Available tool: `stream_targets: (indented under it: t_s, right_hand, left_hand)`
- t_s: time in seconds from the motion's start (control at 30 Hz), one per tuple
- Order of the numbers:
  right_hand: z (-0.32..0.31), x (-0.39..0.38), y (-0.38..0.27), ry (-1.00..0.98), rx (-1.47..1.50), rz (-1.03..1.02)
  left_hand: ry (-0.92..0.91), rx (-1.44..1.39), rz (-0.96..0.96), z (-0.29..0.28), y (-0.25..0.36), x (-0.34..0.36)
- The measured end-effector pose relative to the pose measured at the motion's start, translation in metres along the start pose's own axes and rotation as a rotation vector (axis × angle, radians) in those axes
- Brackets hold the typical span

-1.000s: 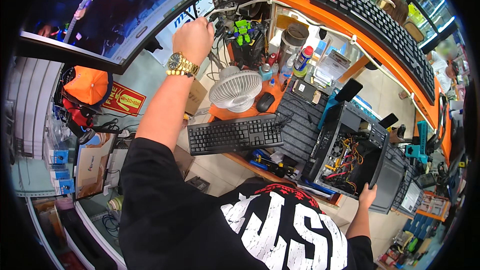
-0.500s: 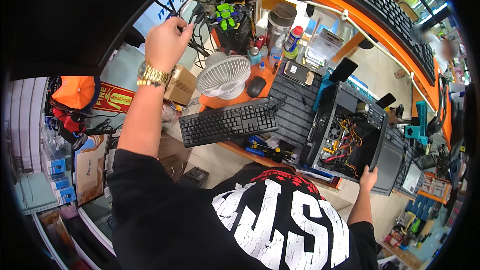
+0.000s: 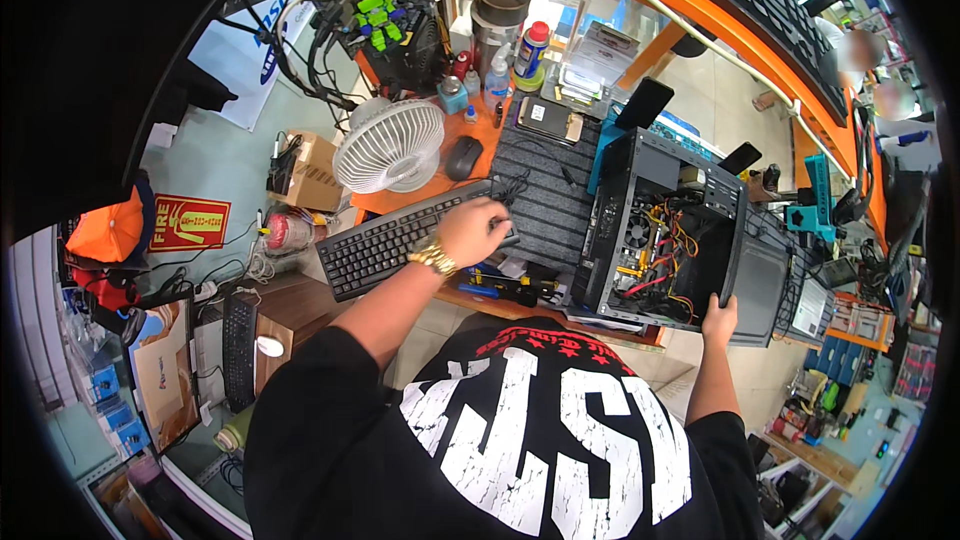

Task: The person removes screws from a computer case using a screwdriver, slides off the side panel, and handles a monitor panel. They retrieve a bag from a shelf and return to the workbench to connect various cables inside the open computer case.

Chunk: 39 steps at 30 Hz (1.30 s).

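An open black computer case [image 3: 712, 262] stands tilted on the bench, its fan, circuit board and coloured wires showing. My right hand [image 3: 718, 322] is closed on the near right edge of the case. Over the right end of a black keyboard [image 3: 385, 240] is my left hand [image 3: 472, 232], with a gold watch [image 3: 434, 258] at the wrist. Its fingers are curled in; whatever they may hold is hidden. A coiled black cable [image 3: 510, 187] lies just beyond the left hand. A grey ribbed mat [image 3: 540, 210] lies between the keyboard and the case.
A white fan [image 3: 390, 145] and a black mouse [image 3: 463, 157] are beyond the keyboard. Bottles, a spray can [image 3: 530, 55] and phones [image 3: 550, 120] stand or lie at the back. Dark cables hang at the upper left. Tools [image 3: 490, 285] sit near the bench's front edge.
My left hand has come down from the hanging cables at upper left to the keyboard's right end. My right hand stays on the case. The whole view has shifted.
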State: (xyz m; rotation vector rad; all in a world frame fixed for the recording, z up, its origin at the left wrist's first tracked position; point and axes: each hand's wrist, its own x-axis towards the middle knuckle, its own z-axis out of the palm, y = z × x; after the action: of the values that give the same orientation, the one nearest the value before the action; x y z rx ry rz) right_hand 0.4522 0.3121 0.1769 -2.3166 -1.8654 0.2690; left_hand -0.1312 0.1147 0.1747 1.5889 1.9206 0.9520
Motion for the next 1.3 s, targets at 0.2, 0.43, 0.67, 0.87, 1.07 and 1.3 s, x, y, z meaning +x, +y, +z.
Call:
stream_targets:
  t_s: [0.2,0.43,0.67,0.87,1.07,1.3]
  right_hand:
    - [-0.002,-0.006,-0.008,0.025,0.01,-0.035]
    - [-0.003,-0.009,-0.012,0.054,0.011,-0.063]
    - [-0.002,-0.011,-0.012,0.032,0.046,-0.033]
    - [-0.003,-0.008,-0.017,0.057,0.003,-0.058]
    - [0.001,-0.005,-0.01,0.046,0.0,-0.056]
    - [0.003,-0.003,-0.01,0.042,-0.004,-0.07]
  left_hand:
    - [-0.212,0.243,0.158,0.083,0.011,0.102]
    - [-0.278,0.563,0.137,0.149,-0.028,0.155]
    - [-0.489,0.454,0.232,0.133,-0.005,0.15]
    - [-0.628,0.221,0.031,0.163,-0.004,0.123]
    - [-0.453,0.209,0.048,0.185,-0.008,0.094]
    - [-0.315,0.161,0.018,0.185,-0.001,0.073]
